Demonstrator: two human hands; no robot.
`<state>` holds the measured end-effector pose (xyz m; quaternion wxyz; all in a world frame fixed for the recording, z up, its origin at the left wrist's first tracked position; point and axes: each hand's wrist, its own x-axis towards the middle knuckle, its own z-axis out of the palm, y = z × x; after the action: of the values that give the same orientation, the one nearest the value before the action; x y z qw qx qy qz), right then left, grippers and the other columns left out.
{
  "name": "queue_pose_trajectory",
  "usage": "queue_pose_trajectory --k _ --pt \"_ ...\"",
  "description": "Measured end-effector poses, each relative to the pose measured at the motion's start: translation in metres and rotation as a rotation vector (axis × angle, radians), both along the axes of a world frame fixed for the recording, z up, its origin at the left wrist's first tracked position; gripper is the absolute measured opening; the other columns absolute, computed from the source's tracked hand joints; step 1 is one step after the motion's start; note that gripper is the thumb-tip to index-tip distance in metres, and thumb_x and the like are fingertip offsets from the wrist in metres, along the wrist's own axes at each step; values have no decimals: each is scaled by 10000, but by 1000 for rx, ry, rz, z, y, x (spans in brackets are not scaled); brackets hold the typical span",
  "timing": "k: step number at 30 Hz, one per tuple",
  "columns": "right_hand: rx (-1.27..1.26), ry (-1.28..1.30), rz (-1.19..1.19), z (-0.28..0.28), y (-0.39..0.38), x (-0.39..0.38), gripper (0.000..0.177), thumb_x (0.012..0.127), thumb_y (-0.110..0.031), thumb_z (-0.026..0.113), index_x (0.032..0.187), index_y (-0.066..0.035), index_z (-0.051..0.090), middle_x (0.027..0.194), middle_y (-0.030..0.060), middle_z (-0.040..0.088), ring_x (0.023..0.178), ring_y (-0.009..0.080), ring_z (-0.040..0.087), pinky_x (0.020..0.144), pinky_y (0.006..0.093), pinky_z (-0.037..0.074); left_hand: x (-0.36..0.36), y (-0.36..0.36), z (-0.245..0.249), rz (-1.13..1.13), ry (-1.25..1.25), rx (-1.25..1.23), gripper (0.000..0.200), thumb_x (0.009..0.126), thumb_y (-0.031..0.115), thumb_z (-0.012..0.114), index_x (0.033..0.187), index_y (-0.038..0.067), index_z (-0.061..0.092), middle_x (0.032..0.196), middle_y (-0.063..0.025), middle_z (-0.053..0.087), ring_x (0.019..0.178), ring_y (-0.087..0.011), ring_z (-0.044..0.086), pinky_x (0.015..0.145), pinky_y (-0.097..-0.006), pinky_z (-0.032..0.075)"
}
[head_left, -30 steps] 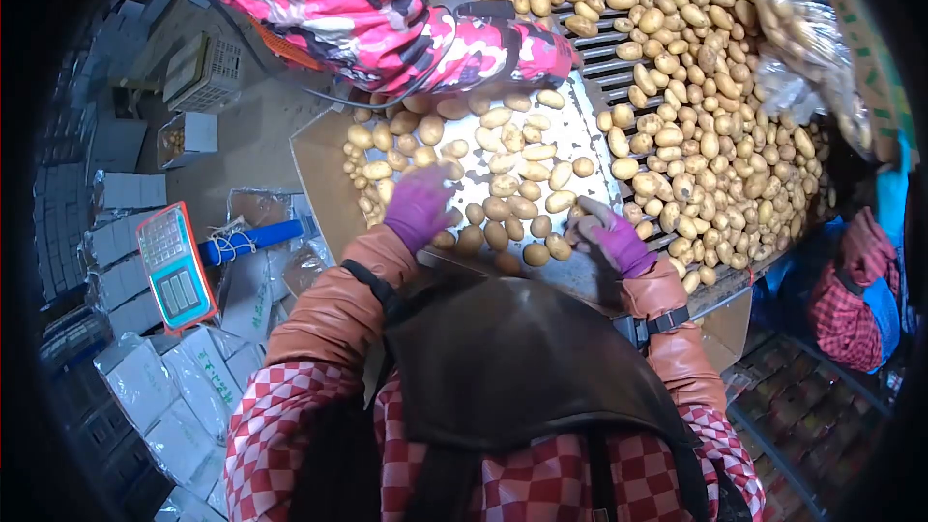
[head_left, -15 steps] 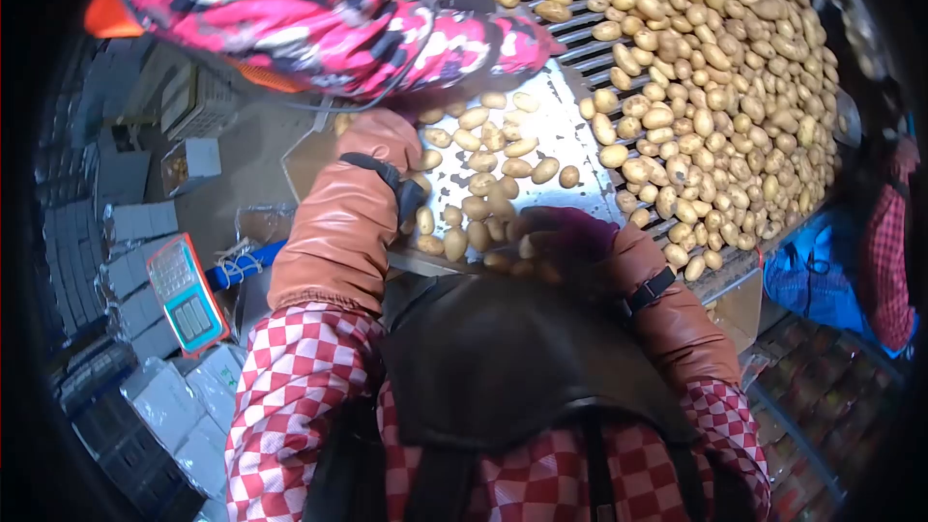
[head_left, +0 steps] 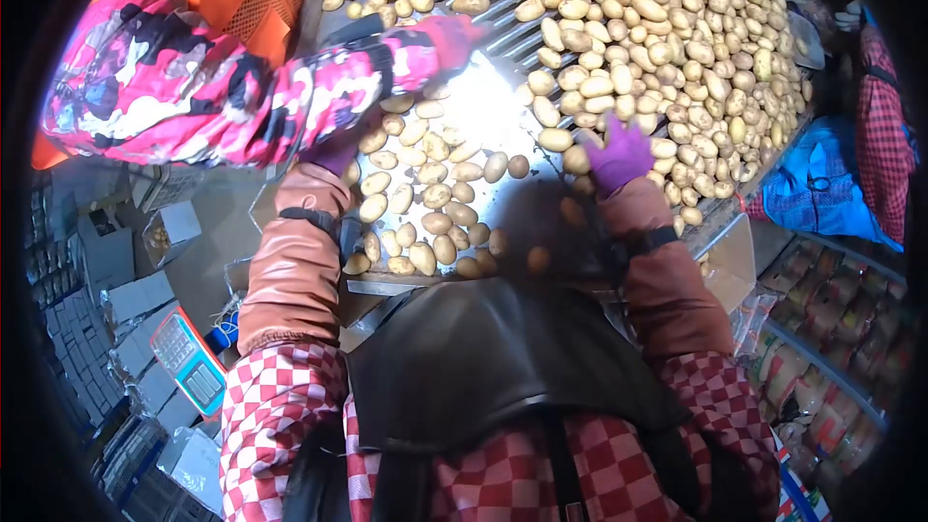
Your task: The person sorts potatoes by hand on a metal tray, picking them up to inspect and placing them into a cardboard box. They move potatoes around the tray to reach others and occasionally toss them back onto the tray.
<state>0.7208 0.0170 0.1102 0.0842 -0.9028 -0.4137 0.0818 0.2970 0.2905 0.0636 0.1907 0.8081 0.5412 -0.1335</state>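
Loosely spread potatoes (head_left: 437, 195) on the tray (head_left: 483, 106), brownish lumps (head_left: 158, 236) in a carton (head_left: 182, 219)

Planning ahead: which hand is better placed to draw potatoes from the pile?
Likely the right hand: its spread fingers are at the pile. The left hand is across the plate, partly hidden by the pink sleeve.

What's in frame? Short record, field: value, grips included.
left grip: purple glove, at the sheet's left side, partly hidden by the co-worker's sleeve; hold unclear
right grip: purple glove, fingers spread, at the near edge of the pile
loose potatoes: scattered on the sheet
pile: many potatoes, heaped to the sheet's right
sheet: metal, strong glare
slats: parallel bars, partly under the pile
sleeve: pink camouflage, from upper left
scale: orange rim, lower left
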Motion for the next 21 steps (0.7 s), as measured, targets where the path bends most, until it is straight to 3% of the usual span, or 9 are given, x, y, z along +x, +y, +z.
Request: queue_pose_trajectory --k 1,3,6,11,12,14,17,19,21 --pt "25 -60 203 -19 -8 0 701 744 -537 681 1299 -123 573 1346 234 492 1253 429 434 1029 508 367 2 0 -2 14 -8 23 535 808 381 688 1234 81 565 1183 -204 613 1086 -346 592 910 -398 467" --pt "-145 -94 163 23 -9 -40 748 802 -631 565 1397 -190 464 1442 165 424 1354 352 352 1122 488 235 7 -4 -2 45 -45 92 557 810 386 690 1257 79 557 1193 -206 613 1096 -347 592 916 -395 468" --pt "-2 299 426 24 -4 -35 603 827 -499 620 1329 -174 538 1337 140 535 1245 301 495 1066 467 335 11 -20 2 96 -299 266 591 814 392 694 1291 77 545 1207 -210 613 1110 -348 592 926 -389 470" --pt "520 669 154 38 12 -4 402 870 -206 652 1246 -80 589 1155 160 630 986 294 637 865 385 500 39 -120 74 461 -1016 -12 545 805 261 730 1283 59 564 1128 -152 640 1011 -218 616 914 -322 475" --pt "632 756 -74 64 27 -1 415 867 -211 646 1253 -71 583 1165 180 623 993 331 632 877 393 500 38 -134 70 439 -915 -90 547 803 261 732 1287 72 563 1142 -155 632 1016 -219 617 909 -322 478" --pt "472 60 1 7 47 67 540 858 -317 645 1334 -98 515 1353 153 518 1194 354 513 995 439 422 45 -160 70 301 -743 -147 557 802 308 718 1297 109 559 1119 -168 632 1014 -260 630 894 -346 490" --pt "-222 -228 298 -11 64 56 614 818 -384 669 1354 -139 497 1404 156 461 1280 379 424 1050 484 364 78 -186 74 -25 -666 -156 574 789 418 689 1292 171 563 1101 -202 627 1023 -334 632 875 -402 502" --pt "140 181 -17 -16 66 23 688 771 -430 698 1362 -150 482 1385 207 454 1277 415 416 1064 500 349 106 -183 70 -116 -401 -87 553 777 412 693 1262 172 575 1068 -203 617 942 -369 624 830 -426 507" --pt "282 511 64 -18 43 12 701 777 -419 694 1367 -116 465 1376 216 457 1254 406 444 1058 481 364 120 -168 57 -109 -448 -11 547 781 434 690 1255 185 572 1034 -194 623 899 -368 629 786 -443 507"
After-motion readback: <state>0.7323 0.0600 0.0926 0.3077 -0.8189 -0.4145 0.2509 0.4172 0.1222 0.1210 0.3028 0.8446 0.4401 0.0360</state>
